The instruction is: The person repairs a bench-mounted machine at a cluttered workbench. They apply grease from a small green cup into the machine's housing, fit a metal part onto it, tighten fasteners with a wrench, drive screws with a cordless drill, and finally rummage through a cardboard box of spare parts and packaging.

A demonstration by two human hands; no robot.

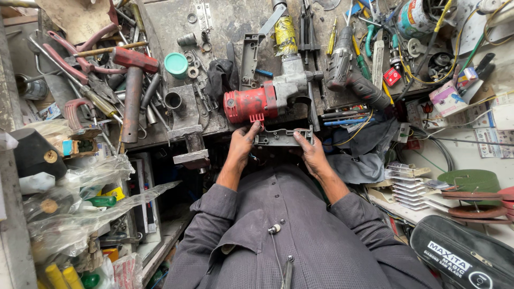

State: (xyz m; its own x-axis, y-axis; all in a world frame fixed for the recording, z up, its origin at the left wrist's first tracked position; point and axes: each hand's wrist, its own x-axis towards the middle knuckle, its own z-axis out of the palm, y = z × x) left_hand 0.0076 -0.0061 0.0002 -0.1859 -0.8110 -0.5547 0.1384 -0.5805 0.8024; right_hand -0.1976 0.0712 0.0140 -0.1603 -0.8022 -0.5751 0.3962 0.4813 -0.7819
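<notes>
Item 1: grey plastic housing half (282,137), long and shallow, held level at the near edge of the workbench (160,136), just below the power tool. Left hand (243,142) clamps its left end, thumb on top, fingertips near the tool's red fins. Right hand (310,152) clamps its right end, fingers curled under. Both grips are closed on the piece.

Item 2: rotary hammer (270,96), red motor cap, grey metal body, lying on its side on the bench, touching or nearly touching the held shell. A second grey shell half (249,59) lies apart, farther back.

Step in hand, as a judgement: the casing appears to be off the tool and under inspection or alignment. The next move likely calls for lining the shell squarely against the body, keeping wires clear of the seam.

Item 3: surroundings on the bench. Black cordless drill (350,75) to the right; red-headed hammer (134,80) and red-handled pliers (75,53) to the left; teal cap (176,64); screwdrivers, washers, hinges scattered.

Item 4: surface. Dark, worn metal, crowded, oil-stained.

Item 5: room. Cramped repair stall; plastic bags (80,203) at left, stacked small clear boxes (409,187) and a black tool bag (466,257) at right. The person sits close, in a dark grey shirt.
</notes>
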